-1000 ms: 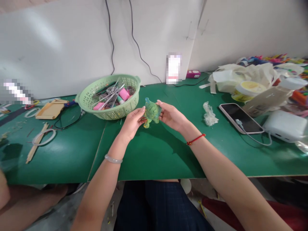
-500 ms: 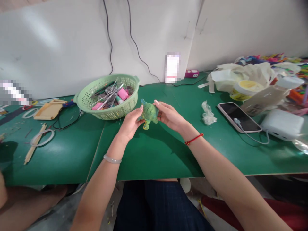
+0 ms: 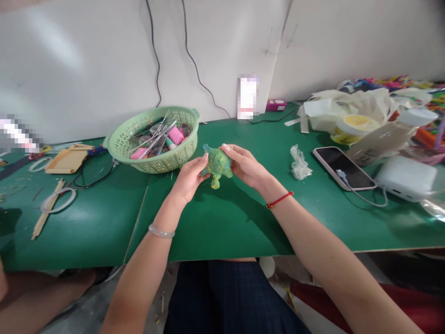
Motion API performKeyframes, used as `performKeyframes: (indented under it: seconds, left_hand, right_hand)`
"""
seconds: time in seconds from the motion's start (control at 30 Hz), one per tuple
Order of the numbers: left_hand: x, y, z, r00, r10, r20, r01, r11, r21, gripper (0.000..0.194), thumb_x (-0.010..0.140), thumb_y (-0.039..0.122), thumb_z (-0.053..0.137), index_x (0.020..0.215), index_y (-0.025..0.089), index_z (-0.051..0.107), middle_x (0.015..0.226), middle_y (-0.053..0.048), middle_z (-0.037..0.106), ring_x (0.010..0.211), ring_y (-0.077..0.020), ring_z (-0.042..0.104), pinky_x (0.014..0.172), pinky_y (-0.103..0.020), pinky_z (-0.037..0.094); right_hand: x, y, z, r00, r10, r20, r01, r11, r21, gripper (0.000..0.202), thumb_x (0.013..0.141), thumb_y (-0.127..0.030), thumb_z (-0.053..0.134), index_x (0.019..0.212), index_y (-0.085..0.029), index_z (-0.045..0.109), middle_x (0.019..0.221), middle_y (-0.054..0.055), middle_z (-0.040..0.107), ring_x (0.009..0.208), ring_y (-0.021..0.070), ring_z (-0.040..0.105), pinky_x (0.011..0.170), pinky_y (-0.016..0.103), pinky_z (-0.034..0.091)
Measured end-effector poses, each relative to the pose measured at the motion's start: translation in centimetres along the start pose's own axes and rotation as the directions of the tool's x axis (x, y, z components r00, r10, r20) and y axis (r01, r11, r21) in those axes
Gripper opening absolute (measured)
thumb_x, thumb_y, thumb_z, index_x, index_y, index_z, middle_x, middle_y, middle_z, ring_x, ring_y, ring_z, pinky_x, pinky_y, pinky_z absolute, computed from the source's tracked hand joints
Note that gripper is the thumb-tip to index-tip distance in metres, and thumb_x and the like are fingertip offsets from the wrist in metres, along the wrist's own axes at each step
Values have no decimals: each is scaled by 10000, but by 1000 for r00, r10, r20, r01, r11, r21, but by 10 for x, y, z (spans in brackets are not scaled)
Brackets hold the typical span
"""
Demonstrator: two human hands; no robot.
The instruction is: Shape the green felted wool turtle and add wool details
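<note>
A small green and yellowish turtle figure, with bluish tints, is held between my two hands above the green table. My left hand grips its left side, thumb on top and fingers curled beneath. On the opposite side my right hand pinches the figure near its upper right edge. The turtle's rounded shell faces up, and a stubby part with a yellow patch points down toward me. My fingertips hide parts of its sides.
Left of my hands stands a green basket with metal rods and pink pieces. To the right lie crumpled clear plastic, a phone, a white charger and a bottle. A wooden tray sits far left; another person's leg shows below.
The turtle figure has turned slightly in my hands, its stubby part swinging a little to the right. Both hands keep their hold. The view has shifted slightly.
</note>
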State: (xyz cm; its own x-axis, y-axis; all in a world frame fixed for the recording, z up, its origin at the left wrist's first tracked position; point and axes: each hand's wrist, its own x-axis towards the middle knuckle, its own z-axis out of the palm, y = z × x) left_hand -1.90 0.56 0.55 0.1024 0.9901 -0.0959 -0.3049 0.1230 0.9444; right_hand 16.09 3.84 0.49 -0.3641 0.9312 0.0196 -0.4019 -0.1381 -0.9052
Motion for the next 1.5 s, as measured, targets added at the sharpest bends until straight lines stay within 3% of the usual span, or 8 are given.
performKeyframes:
  seconds: [0.47,0.67,0.9,1.27,1.5]
  left_hand:
    - [-4,2,4,996,15,88,-20,998,61,469,714,582,911,871,157,787,882,-80,790,906,-219,747,777,-309,572]
    - [-3,0,3,996,18,82,-25,997,77,458,719,555,916,881,146,790,888,-84,795,909,-216,749,806,-316,578]
    - [-4,3,7,997,19,78,-20,1000,18,452,716,600,894,868,189,786,941,-76,798,942,-234,742,735,-305,568]
    - [-2,3,5,999,41,8,-41,999,-13,351,759,510,896,914,209,806,937,-51,790,947,-208,713,746,-288,544]
    - [-3,4,6,999,42,14,-42,999,-34,345,766,494,896,939,207,814,974,-53,797,955,-204,713,750,-284,545]
  right_hand:
    - [-1,0,4,998,-49,-37,45,994,-103,589,627,-643,940,917,-209,666,758,-43,649,675,90,566,591,232,434]
    - [-2,0,4,997,-59,-54,51,988,-149,584,630,-650,933,922,-218,671,766,-38,657,674,98,557,594,248,418]
    - [-2,0,5,996,-57,-68,48,991,-125,613,593,-662,943,916,-218,670,766,-40,647,686,101,561,611,251,430]
    - [-7,-6,6,998,-41,39,44,995,-86,468,683,-440,953,1008,-238,684,838,-20,666,743,128,582,625,269,431]
    - [-9,-8,7,997,-50,64,54,996,-75,435,704,-402,935,1023,-246,684,856,-18,674,786,139,600,675,280,464]
